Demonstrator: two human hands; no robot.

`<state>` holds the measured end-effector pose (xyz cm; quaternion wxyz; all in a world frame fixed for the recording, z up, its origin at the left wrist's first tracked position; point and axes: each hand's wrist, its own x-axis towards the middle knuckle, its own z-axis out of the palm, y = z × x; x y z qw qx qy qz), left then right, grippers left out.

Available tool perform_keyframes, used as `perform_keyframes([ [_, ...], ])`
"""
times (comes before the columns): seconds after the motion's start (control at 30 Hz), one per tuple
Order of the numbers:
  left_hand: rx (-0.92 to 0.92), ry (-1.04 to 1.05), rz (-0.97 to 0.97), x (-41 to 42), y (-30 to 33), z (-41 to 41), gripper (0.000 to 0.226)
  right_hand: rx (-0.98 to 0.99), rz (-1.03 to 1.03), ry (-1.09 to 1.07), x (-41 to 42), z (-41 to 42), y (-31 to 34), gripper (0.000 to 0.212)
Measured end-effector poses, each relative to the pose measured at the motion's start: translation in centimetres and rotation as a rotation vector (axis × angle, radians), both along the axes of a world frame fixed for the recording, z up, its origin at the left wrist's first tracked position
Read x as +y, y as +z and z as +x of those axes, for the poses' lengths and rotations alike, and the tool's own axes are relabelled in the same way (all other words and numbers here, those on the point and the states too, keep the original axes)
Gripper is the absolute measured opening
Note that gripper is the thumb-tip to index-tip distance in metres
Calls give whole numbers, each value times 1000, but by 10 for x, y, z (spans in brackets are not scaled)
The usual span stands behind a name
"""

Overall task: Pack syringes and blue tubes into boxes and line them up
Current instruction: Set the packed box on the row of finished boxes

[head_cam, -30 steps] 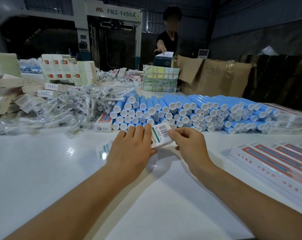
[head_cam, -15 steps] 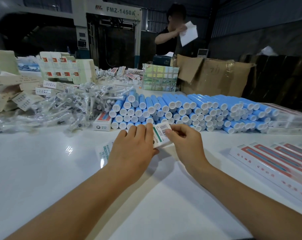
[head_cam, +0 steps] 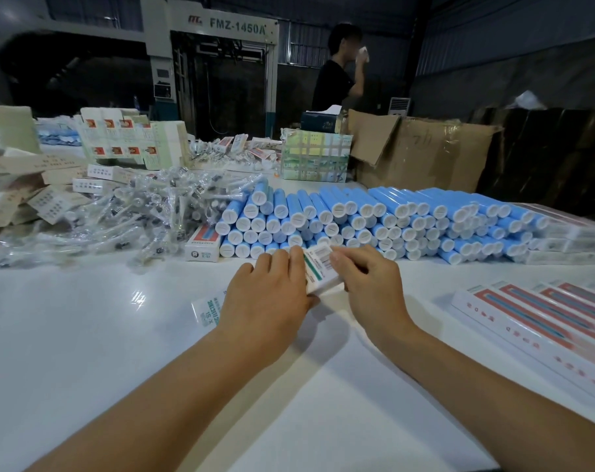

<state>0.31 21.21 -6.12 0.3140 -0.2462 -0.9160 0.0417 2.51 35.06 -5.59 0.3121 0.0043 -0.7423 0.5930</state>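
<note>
Left to right: bagged syringes (head_cam: 119,219) heaped within reach; left hand (head_cam: 269,298) laid over a white box (head_cam: 320,270), fingers curled on it to steady it against the table (head_cam: 85,335); right hand (head_cam: 367,284) pinching its barcoded end, apparently to close the flap; blue tubes (head_cam: 374,219) stacked caps-forward just behind; packed boxes (head_cam: 541,321) lined up at right

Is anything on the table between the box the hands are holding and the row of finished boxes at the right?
Nothing visible. The left hand and right hand hold the box together. Between it and the lined-up boxes there is only bare white table. The blue tubes lie behind, off that path.
</note>
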Motion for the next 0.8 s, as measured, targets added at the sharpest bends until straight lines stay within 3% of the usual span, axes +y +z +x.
perform_keyframes([
  [0.07,-153,-103,353,-3,12,-5,56,52,-125,50,1,2,5,21],
  [0.17,-695,-473,1398,-8,36,-3,18,53,-79,80,1,4,4,20],
  [0.23,-1106,-639,1939,-12,41,-2,19,12,51,132,-5,6,1,15],
  [0.27,-1237,-682,2090,-13,39,-3,22,-17,111,174,-9,7,0,20],
  [0.33,-1364,-661,2196,-15,34,-4,30,-68,234,241,-15,7,-5,46],
  [0.43,-1400,-596,2234,-14,26,-5,34,-99,376,255,-21,6,-10,60],
  [0.53,-1373,-558,2193,-13,22,-7,28,-111,393,222,-17,3,-13,62],
  [0.63,-1223,-474,2046,-9,16,-12,21,-134,406,188,-14,2,-9,61],
  [0.8,-1163,-408,1926,-14,6,-26,35,-151,570,49,11,7,18,53],
])
